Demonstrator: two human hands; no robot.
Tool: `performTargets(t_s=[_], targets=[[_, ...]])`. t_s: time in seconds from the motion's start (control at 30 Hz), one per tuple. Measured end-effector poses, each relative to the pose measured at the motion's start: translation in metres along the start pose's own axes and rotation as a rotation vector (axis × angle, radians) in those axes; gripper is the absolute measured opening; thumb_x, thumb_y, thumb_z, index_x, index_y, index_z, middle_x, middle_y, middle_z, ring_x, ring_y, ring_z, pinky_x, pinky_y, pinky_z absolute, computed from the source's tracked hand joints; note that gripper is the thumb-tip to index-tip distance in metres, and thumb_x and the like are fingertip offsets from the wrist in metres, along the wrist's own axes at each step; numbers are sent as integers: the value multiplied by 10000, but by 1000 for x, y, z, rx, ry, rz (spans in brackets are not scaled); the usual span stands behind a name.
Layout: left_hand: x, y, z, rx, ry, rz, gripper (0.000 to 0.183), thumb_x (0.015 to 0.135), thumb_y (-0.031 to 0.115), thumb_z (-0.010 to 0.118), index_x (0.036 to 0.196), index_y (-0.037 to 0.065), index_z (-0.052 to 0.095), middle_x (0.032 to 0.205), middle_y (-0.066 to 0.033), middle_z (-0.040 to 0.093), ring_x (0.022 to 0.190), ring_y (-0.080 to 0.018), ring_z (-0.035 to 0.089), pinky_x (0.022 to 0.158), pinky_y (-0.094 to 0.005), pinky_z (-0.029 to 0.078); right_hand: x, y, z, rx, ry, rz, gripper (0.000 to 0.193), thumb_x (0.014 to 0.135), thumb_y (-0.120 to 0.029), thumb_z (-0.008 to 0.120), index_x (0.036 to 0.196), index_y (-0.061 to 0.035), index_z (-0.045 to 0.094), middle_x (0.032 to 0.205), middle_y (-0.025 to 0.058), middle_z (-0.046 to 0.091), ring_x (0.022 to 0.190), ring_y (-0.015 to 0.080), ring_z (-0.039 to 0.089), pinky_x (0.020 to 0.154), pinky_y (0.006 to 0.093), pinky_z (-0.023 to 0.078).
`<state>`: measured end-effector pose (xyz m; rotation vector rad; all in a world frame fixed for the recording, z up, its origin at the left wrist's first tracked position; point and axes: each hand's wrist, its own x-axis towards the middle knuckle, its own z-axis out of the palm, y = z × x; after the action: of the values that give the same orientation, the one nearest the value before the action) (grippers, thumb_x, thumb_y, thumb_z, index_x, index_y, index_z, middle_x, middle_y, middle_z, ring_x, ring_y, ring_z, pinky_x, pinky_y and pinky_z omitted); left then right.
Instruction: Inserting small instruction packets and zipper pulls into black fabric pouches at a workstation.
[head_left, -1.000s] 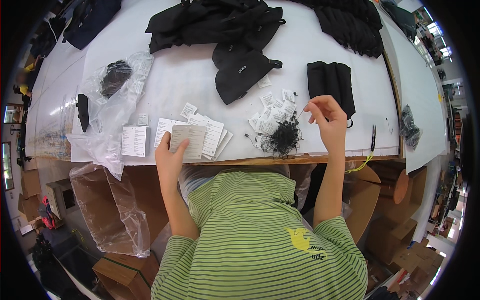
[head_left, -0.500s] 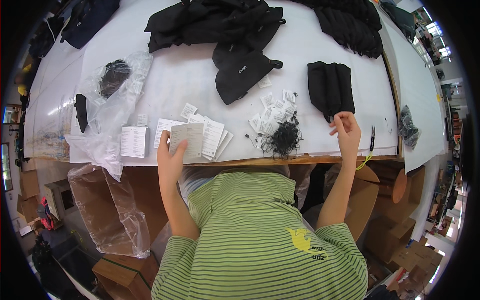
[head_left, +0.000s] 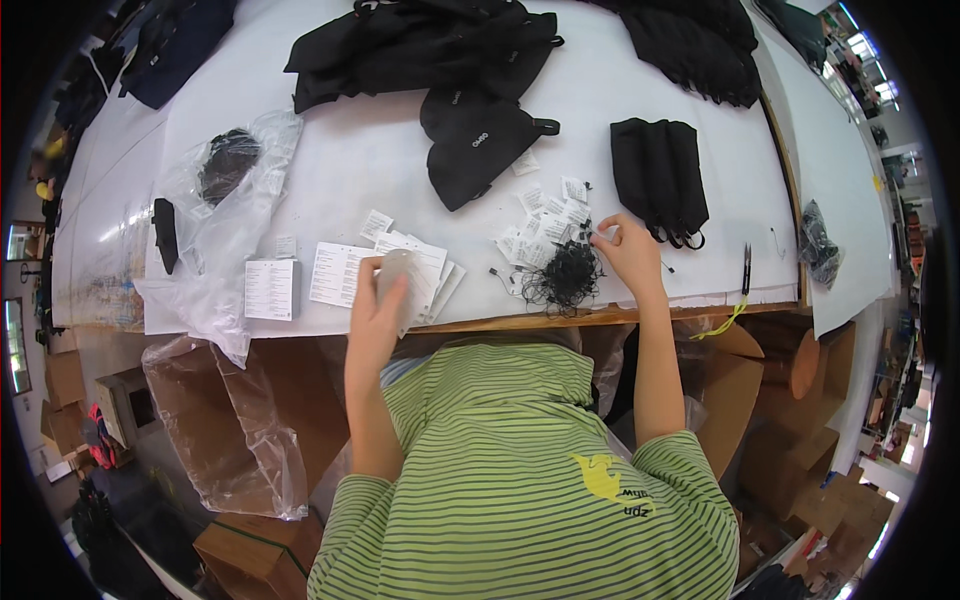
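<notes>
My left hand [head_left: 376, 308] holds a printed card tag [head_left: 399, 272], slightly blurred, between thumb and fingers. It is just in front of a fanned stack of white printed cards [head_left: 432, 262]. My right hand [head_left: 630, 255] is pinched at the right edge of a tangled pile of black tag strings [head_left: 562, 278]; what its fingertips grip is too small to make out. Small white printed labels [head_left: 545, 217] lie beside and behind the strings. A folded black fabric piece [head_left: 655, 175] with thin loops at its lower edge lies just beyond my right hand.
Black fabric pieces [head_left: 480, 140] are heaped at the far middle, with more black fabric [head_left: 690, 45] far right. Clear plastic bags [head_left: 230, 215] lie left, near a card stack [head_left: 271, 290]. Black snips [head_left: 746, 270] rest right. Cardboard boxes [head_left: 790, 460] stand below the table edge.
My right hand has moved left from the folded black fabric piece to the string pile. My left hand has shifted right with the card tag, which has tilted.
</notes>
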<state>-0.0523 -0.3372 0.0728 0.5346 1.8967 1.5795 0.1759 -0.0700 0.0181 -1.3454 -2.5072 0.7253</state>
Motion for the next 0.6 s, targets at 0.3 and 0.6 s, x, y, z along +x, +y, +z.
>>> performTargets(t_s=[0.3,0.6], targets=[[-7,15,20,165,-162,7,745,706,287,812,1264,71,368,1059,-151,567,961,-224,556,850,-347,439,-7,4,-7,-9,50,39,150,755,-223,705,786,-83,661,563,64,546,550,250,553,526,378,412],[-8,16,32,162,-235,2,715,701,283,811,1250,84,398,1037,-155,589,980,-230,564,865,-343,435,-3,7,2,-158,79,-105,160,770,-202,680,775,-66,594,661,81,582,630,274,580,588,392,439]])
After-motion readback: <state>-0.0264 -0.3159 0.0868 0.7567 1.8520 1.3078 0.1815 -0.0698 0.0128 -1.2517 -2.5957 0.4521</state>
